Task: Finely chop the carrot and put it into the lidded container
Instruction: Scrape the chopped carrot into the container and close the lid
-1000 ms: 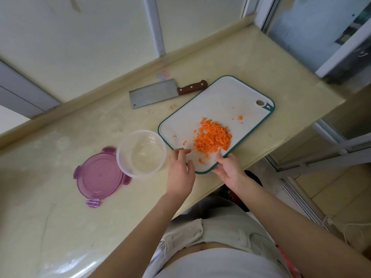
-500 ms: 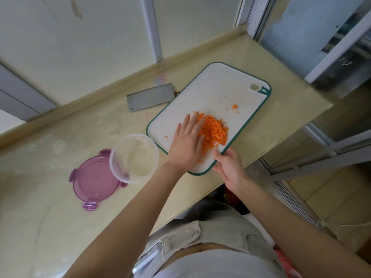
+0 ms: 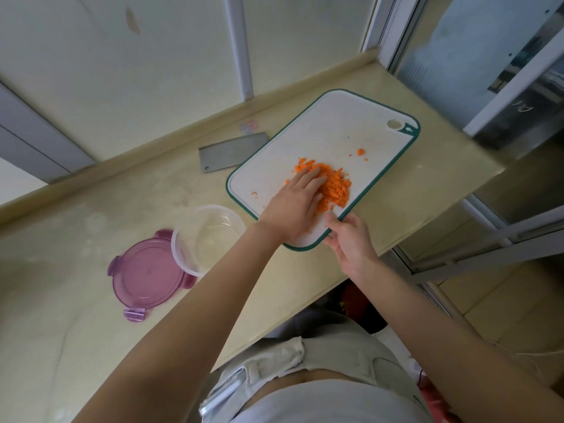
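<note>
Two hands work near the counter's front edge. Leftmost lies the lid, with the empty container overlapping its right rim. The left hand rests palm down, fingers nearly straight, against the left side of the chopped carrot on the board. The right hand pinches the board's near edge, thumb on top. The container sits left of the pile, nearer the left hand.

forearms bare behind left hand and right hand | trousers pale beige, pocket creased, nearer than left hand | top pale grey
</note>
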Motion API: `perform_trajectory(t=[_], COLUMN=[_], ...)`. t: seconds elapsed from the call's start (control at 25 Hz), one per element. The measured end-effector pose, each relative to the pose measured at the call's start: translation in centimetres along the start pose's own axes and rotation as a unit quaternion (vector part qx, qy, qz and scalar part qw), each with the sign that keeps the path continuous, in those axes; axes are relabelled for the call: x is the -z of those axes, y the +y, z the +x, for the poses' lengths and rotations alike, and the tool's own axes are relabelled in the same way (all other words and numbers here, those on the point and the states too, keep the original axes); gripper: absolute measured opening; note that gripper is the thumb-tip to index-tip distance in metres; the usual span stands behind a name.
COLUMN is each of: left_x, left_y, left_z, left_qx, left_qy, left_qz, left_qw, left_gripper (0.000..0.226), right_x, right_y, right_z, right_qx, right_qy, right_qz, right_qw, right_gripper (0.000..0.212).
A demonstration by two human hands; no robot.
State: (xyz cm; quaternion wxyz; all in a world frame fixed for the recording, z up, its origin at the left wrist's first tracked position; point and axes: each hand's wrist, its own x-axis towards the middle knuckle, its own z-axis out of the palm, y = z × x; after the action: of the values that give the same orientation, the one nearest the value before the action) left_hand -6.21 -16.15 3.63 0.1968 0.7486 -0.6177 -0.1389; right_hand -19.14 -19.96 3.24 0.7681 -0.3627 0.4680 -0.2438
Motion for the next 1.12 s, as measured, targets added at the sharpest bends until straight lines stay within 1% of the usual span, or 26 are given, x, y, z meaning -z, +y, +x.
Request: perform_trajectory(t=[0.08,0.16,0.2,0.24,0.36,0.44,0.56,0.64,0.72,0.88,0.96,1.04,1.12], left_x=[0.5,1.1,1.5,1.9,2.1,1.8,1.5,1.5,1.5,1.0,0.6,0.4,0.2], left_y=[0.0,-0.1,-0.2,-0.3,-0.6,-1.1,-2.3,-3.2,-4.2,-5.3,-5.9,-6.5,-7.0], left_z=[-0.5,-1.2,-1.5,-1.6,-1.6,-2.1,-4.1,-5.8,-7.4,-10.7,-12.4,-13.8,-14.8], left_qx=[-0.003,0.002,0.008,0.014,0.008,0.004,0.025,0.040,0.054,0.092,0.112,0.125,0.132], left_qy=[0.031,0.090,0.106,0.098,0.016,-0.009,0.022,0.045,0.052,0.067,0.079,0.089,0.104], left_qz=[0.003,0.013,0.020,0.028,0.067,0.075,0.053,0.039,0.030,0.009,0.001,-0.010,-0.003], left_qw=[0.999,0.996,0.994,0.995,0.998,0.997,0.998,0.997,0.997,0.993,0.991,0.988,0.986], left_gripper=[0.040,0.045,0.046,0.044,0.045,0.045,0.045,0.053,0.057,0.056,0.056,0.058,0.054], right_x=[-0.2,-0.6,-0.8,-1.2,-2.6,-3.7,-4.9,-5.5,-6.0,-6.5,-6.6,-6.6,-6.6], right_y=[-0.3,-0.2,0.0,0.3,1.2,1.6,1.9,2.2,2.4,3.0,3.2,3.3,3.2], right_z=[0.1,-0.1,-0.2,-0.3,-0.9,-1.2,-1.3,-1.1,-0.9,-0.4,-0.2,0.1,0.2], right_qx=[-0.002,-0.006,-0.009,-0.012,-0.016,-0.021,-0.025,-0.027,-0.031,-0.040,-0.034,-0.031,-0.027], right_qy=[-0.005,-0.013,-0.019,-0.026,-0.059,-0.080,-0.089,-0.089,-0.088,-0.077,-0.077,-0.072,-0.068], right_qz=[0.009,0.010,0.009,0.006,0.005,0.009,0.008,0.007,0.000,-0.017,-0.019,-0.026,-0.040], right_qw=[1.000,1.000,1.000,1.000,0.998,0.997,0.996,0.996,0.996,0.996,0.996,0.997,0.997], right_gripper=[0.020,0.016,0.015,0.015,0.019,0.022,0.023,0.026,0.026,0.027,0.024,0.015,0.011])
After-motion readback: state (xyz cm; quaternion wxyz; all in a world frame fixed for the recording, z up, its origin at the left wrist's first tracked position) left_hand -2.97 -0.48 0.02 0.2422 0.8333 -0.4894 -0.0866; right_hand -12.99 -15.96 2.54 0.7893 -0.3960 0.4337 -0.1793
